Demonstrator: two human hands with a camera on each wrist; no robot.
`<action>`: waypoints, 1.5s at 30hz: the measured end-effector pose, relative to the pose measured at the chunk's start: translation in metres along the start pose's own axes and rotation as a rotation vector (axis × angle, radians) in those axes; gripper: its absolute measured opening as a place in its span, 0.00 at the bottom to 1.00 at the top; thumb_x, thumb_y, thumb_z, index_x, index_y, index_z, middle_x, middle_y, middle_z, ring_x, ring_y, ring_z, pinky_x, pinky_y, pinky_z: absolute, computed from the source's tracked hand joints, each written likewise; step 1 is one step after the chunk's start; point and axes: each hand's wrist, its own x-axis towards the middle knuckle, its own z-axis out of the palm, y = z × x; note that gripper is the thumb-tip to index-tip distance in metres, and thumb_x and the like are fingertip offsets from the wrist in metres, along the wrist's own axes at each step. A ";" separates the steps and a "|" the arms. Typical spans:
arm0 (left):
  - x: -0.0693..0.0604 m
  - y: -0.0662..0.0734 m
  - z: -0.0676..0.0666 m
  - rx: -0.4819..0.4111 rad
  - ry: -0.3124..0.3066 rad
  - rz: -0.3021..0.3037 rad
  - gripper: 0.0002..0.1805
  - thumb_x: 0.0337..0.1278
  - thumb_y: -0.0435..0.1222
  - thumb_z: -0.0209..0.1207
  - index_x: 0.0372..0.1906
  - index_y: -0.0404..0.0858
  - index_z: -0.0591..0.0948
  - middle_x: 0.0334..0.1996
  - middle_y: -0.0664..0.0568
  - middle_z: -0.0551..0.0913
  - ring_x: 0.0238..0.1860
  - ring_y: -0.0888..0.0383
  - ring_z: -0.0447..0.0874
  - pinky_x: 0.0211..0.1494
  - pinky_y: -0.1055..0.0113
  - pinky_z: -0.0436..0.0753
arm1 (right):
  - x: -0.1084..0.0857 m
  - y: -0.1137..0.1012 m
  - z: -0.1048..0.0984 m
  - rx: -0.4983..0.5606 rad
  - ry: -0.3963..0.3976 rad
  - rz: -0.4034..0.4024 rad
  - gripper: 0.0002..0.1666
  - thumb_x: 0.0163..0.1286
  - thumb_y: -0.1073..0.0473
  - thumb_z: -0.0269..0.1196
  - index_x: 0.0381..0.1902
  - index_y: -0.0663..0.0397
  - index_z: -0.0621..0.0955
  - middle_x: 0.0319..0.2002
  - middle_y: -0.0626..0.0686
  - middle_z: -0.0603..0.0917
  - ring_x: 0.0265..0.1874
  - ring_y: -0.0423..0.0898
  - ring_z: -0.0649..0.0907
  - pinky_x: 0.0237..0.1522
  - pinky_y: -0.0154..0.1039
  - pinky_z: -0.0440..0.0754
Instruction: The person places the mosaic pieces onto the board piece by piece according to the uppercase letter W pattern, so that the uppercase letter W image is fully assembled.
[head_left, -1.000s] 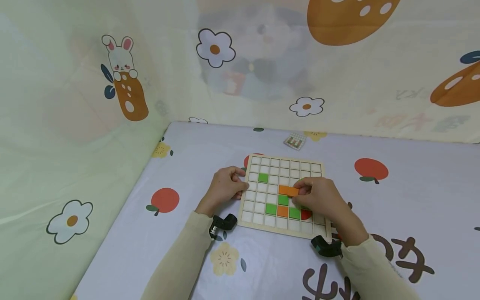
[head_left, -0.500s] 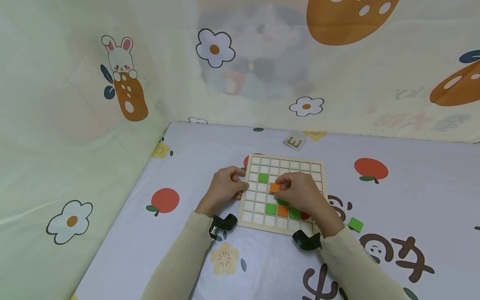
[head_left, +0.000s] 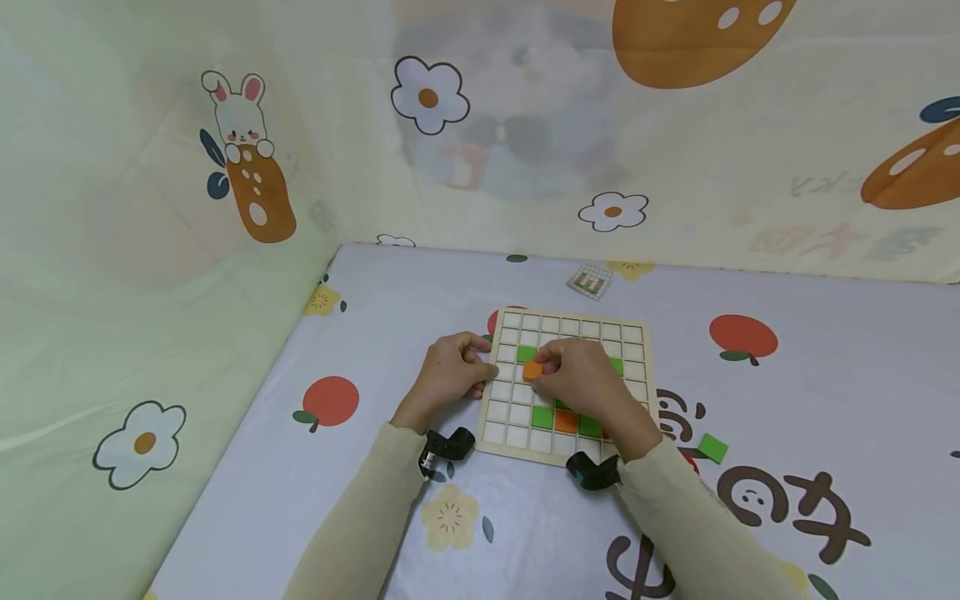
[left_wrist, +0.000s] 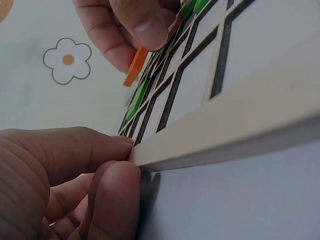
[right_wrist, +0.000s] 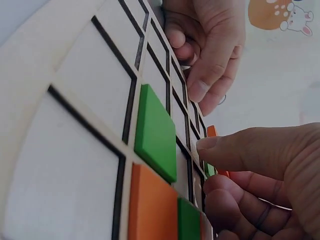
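Note:
A wooden grid board (head_left: pixel 517 450) with square recesses lies on the cloth. My left hand (head_left: pixel 450 371) holds its left edge; in the left wrist view its fingertips (left_wrist: pixel 120 147) meet at the rim. Over the board, my right hand (head_left: pixel 585 379) pinches an orange square tile (head_left: pixel 532 371), which appears tilted in the left wrist view. Just behind that tile lies a green tile (head_left: pixel 527 353). Toward the front sit another green tile (head_left: pixel 542 417), an orange tile (head_left: pixel 566 422) and a further green tile (head_left: pixel 590 427). The right hand hides part of the board's middle.
A loose green tile (head_left: pixel 712 448) lies on the cloth right of the board. Behind the board is a small card with a grid pattern (head_left: pixel 590 282). Printed fabric walls (head_left: pixel 510 225) rise at the back and left.
My right hand has moved left across the board with the orange tile, to just in front of the green tile. The loose green tile has come into sight. My left hand has stayed put.

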 end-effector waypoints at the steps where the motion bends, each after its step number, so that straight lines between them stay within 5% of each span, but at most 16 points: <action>1: 0.000 0.000 0.000 -0.003 -0.001 0.000 0.17 0.59 0.28 0.70 0.52 0.33 0.83 0.27 0.49 0.83 0.17 0.62 0.80 0.22 0.72 0.84 | 0.001 -0.001 0.000 -0.004 -0.002 0.000 0.14 0.63 0.61 0.72 0.46 0.59 0.88 0.33 0.51 0.84 0.34 0.48 0.78 0.34 0.37 0.76; 10: 0.001 0.000 0.000 -0.008 0.001 0.006 0.17 0.58 0.28 0.70 0.52 0.33 0.83 0.26 0.49 0.83 0.17 0.61 0.80 0.22 0.72 0.83 | 0.005 -0.005 0.005 0.011 -0.019 0.047 0.14 0.60 0.64 0.69 0.45 0.58 0.88 0.30 0.51 0.81 0.31 0.47 0.77 0.31 0.37 0.74; 45: -0.001 0.002 0.001 0.005 0.004 0.001 0.16 0.60 0.28 0.70 0.53 0.33 0.83 0.26 0.49 0.83 0.16 0.61 0.79 0.22 0.73 0.82 | 0.003 -0.005 0.012 -0.013 0.011 0.009 0.14 0.61 0.63 0.72 0.46 0.58 0.89 0.31 0.50 0.82 0.32 0.47 0.78 0.35 0.39 0.75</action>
